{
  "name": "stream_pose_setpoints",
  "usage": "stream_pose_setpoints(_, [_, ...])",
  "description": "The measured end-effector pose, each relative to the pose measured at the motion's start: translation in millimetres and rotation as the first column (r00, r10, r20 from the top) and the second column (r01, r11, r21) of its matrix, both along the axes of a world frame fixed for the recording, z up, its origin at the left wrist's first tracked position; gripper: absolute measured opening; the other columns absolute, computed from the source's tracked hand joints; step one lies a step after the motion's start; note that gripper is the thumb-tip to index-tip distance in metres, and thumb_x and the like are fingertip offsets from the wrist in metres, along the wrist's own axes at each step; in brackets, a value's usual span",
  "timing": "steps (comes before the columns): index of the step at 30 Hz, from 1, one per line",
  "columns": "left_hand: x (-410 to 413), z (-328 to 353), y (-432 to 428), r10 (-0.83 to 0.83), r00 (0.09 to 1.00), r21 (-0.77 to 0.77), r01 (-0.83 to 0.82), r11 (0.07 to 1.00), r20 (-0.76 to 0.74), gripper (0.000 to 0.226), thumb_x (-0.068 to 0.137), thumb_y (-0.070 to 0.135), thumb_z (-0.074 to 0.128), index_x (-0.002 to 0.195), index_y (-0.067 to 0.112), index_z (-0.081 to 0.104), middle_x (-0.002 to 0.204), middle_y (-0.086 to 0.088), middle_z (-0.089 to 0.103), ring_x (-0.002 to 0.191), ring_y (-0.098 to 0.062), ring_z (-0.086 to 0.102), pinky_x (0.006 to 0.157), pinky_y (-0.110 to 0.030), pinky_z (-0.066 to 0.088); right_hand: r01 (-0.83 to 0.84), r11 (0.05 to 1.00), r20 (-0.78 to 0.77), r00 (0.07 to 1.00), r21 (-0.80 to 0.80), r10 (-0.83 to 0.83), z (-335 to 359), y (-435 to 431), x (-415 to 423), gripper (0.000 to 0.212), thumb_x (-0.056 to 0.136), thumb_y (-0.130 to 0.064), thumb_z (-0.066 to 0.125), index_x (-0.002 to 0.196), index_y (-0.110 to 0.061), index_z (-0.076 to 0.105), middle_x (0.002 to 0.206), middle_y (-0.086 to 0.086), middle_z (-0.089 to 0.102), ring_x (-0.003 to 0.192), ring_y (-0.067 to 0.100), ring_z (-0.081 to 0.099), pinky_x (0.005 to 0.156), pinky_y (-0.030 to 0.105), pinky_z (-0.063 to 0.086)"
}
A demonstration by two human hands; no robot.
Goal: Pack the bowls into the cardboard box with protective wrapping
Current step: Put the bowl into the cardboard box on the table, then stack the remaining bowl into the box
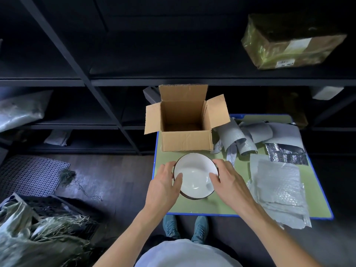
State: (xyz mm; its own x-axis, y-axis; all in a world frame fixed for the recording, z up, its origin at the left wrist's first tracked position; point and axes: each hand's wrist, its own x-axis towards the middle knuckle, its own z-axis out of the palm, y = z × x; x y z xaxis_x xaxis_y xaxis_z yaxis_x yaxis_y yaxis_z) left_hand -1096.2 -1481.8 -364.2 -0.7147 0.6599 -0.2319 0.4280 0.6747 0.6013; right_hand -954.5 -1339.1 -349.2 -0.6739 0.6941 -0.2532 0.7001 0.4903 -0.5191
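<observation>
A person stands at a small green desk (pixel 212 207) with a blue edge. Both hands hold one white bowl (pixel 194 176) with a dark rim. The bowl is near the front of the desk, just in front of the cardboard box (pixel 186 140). I cannot tell if the bowl touches the desk.

The left hand (pixel 163 182) has its grip curled round the left side of the bowl, with the thumb lying over the rim. The right hand (pixel 229 182) grips the right side the same way, thumb inside.

The box stands open with its flaps up and out. I see only its brown bottom inside. There is no writing on the box that I can see.

To the right of the box lie curled grey foam sheets (pixel 231 133) and a shiny silver sheet (pixel 287 153). Nearer the front is a pile of bubble wrap (pixel 279 189).

Up on a dark shelf (pixel 173 81) sits a parcel (pixel 289 41) in shiny wrap. It has a white label (pixel 299 45), but the words are too small to read.
</observation>
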Motion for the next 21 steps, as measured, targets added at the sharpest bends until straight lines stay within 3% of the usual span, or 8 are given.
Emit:
stream_pose_setpoints(5, [-4, 7, -3, -0.039, 0.999, 0.045, 0.04, 0.998, -0.033, 0.038, 0.1, 0.041, 0.048, 0.136, 0.03, 0.047, 0.105, 0.014, 0.048, 0.075, -0.008, 0.055, 0.066, -0.026, 0.043, 0.045, 0.999, -0.014, 0.999, 0.013, -0.045, 1, -2, 4, 0.036, 0.102, -0.034, 0.046, 0.137, -0.024, 0.046, 0.121, 0.0, 0.053, 0.097, 0.026, 0.059, 0.082, 0.038, 0.047])
stream_pose_setpoints(8, [-8, 13, 1, -0.095, 0.991, 0.091, 0.104, 0.99, -0.094, 0.038, 0.099, 0.035, 0.052, 0.135, 0.026, 0.05, 0.113, 0.008, 0.053, 0.088, -0.013, 0.057, 0.073, -0.033, 0.051, 0.052, 0.998, -0.024, 0.998, 0.03, -0.051, 4, -2, 4, 0.035, 0.102, -0.034, 0.046, 0.136, -0.024, 0.046, 0.122, -0.001, 0.053, 0.1, 0.023, 0.059, 0.082, 0.037, 0.048])
stream_pose_setpoints(10, [-12, 16, 4, -0.138, 0.979, 0.133, 0.159, 0.978, -0.152, 0.036, 0.097, 0.03, 0.056, 0.132, 0.022, 0.053, 0.117, 0.003, 0.055, 0.1, -0.017, 0.053, 0.076, -0.034, 0.05, 0.069, 0.997, -0.036, 0.997, 0.045, -0.067, 5, -4, 4, 0.033, 0.102, -0.034, 0.047, 0.135, -0.025, 0.047, 0.121, -0.003, 0.054, 0.097, 0.02, 0.059, 0.079, 0.034, 0.045])
stream_pose_setpoints(13, [-18, 21, 12, -0.198, 0.952, 0.177, 0.242, 0.954, -0.232, 0.034, 0.095, 0.021, 0.059, 0.128, 0.017, 0.056, 0.121, 0.0, 0.057, 0.101, -0.02, 0.049, 0.081, -0.032, 0.047, 0.113, 0.993, -0.058, 0.992, 0.045, -0.11, 3, -7, 7, 0.035, 0.102, -0.035, 0.048, 0.135, -0.027, 0.048, 0.121, -0.006, 0.054, 0.1, 0.015, 0.059, 0.076, 0.027, 0.039])
stream_pose_setpoints(17, [-20, 26, 25, -0.294, 0.915, 0.2, 0.354, 0.914, -0.277, 0.033, 0.095, 0.019, 0.059, 0.128, 0.012, 0.06, 0.11, -0.004, 0.057, 0.1, -0.023, 0.051, 0.085, -0.038, 0.048, 0.159, 0.986, -0.056, 0.986, 0.041, -0.157, 2, -11, 12, 0.036, 0.102, -0.034, 0.047, 0.137, -0.025, 0.049, 0.129, -0.006, 0.055, 0.109, 0.013, 0.06, 0.082, 0.026, 0.041])
stream_pose_setpoints(21, [-11, 27, 45, -0.405, 0.865, 0.206, 0.472, 0.857, -0.296, 0.033, 0.097, 0.019, 0.057, 0.128, 0.008, 0.062, 0.113, -0.008, 0.059, 0.102, -0.028, 0.053, 0.089, -0.038, 0.044, 0.22, 0.974, -0.038, 0.975, 0.053, -0.219, 6, -13, 24, 0.035, 0.104, -0.03, 0.045, 0.138, -0.025, 0.05, 0.132, -0.006, 0.056, 0.114, 0.014, 0.058, 0.089, 0.028, 0.044])
